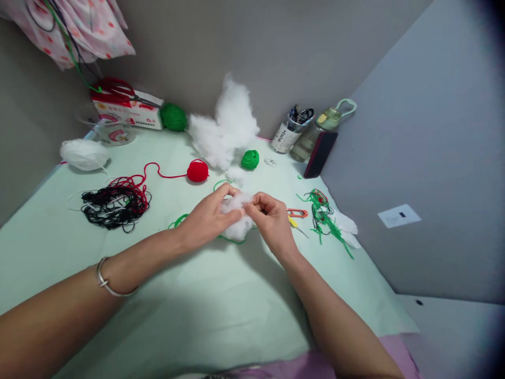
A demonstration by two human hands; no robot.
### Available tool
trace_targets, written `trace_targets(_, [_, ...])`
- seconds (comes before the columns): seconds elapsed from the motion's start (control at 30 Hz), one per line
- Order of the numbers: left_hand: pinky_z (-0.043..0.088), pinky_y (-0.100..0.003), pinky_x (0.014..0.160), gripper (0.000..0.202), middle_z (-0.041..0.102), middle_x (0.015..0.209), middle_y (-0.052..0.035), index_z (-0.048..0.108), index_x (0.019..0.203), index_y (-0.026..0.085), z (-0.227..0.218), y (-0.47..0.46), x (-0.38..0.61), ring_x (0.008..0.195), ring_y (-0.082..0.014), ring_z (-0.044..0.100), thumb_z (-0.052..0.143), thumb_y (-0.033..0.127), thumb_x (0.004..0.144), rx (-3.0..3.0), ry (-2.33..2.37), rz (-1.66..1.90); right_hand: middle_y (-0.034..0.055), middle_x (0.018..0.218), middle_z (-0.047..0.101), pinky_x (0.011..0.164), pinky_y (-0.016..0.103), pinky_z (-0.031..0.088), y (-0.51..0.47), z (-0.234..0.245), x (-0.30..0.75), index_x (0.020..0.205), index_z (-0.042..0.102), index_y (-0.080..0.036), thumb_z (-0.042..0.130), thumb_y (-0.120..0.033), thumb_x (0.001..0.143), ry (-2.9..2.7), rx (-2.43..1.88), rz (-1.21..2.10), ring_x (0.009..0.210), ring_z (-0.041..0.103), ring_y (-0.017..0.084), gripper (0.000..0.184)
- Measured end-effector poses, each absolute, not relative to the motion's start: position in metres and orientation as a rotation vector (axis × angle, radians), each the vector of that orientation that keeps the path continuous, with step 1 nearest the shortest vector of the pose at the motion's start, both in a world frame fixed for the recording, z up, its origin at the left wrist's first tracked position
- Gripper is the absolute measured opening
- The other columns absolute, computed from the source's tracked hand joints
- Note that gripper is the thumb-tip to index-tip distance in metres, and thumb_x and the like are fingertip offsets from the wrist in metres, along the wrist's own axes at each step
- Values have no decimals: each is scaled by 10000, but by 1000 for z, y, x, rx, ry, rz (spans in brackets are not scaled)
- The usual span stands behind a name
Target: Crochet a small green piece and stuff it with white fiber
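A tuft of white fluffy stuffing is between my two hands above the middle of the table. My left hand grips it from the left, thumb and fingers closed on it. From the other side my right hand pinches its upper edge. Green yarn lies on the cloth beneath and beside my left hand. Just right of my right hand are an orange-handled tool and a yellow-handled tool with a thin metal shaft. A larger heap of stuffing stands at the back.
Behind my hands sit a red yarn ball and a small green ball. Tangled black yarn lies left, green scraps right. A pen cup, bottle and phone stand by the right wall; scissors rest on a box.
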State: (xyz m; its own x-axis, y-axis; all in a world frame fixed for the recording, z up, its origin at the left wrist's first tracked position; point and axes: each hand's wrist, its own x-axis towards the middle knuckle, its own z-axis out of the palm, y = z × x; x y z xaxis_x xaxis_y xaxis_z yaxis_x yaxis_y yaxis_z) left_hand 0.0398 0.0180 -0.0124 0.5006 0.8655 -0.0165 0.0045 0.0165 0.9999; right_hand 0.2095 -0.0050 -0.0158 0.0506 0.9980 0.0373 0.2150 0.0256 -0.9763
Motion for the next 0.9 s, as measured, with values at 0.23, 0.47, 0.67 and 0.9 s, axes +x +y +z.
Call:
trace_targets(0.23, [431, -249, 619, 299, 640, 839, -6, 629, 972, 184, -16, 27, 36, 682, -125, 575, 671, 474, 915, 1153, 740, 753, -85, 561, 329, 541, 283, 198, -7, -9, 213, 628, 470, -223, 642, -275, 766, -1488, -1409, 885, 558, 256, 90, 226])
trace_targets(0.47, [404, -242, 583, 325, 642, 788, 9, 648, 944, 174, -24, 32, 34, 627, -116, 563, 790, 408, 769, 1175, 815, 710, -74, 610, 412, 561, 280, 231, -8, -2, 217, 743, 584, -202, 628, -276, 823, -1515, -1332, 1159, 587, 335, 96, 117])
trace_targets(0.67, [409, -257, 599, 203, 588, 772, 27, 578, 852, 189, -19, 22, 41, 662, -123, 532, 693, 349, 810, 1332, 894, 872, -88, 562, 326, 548, 282, 208, -7, -9, 212, 703, 597, -208, 628, -328, 836, -1210, -1217, 1390, 539, 262, 93, 182])
trace_targets(0.9, [430, -267, 619, 189, 606, 894, 18, 432, 828, 228, -33, 18, 51, 717, -129, 527, 615, 238, 781, 1256, 991, 1052, -71, 619, 436, 559, 271, 230, -9, -16, 202, 713, 582, -200, 701, -384, 820, -1274, -1237, 1376, 589, 343, 91, 244])
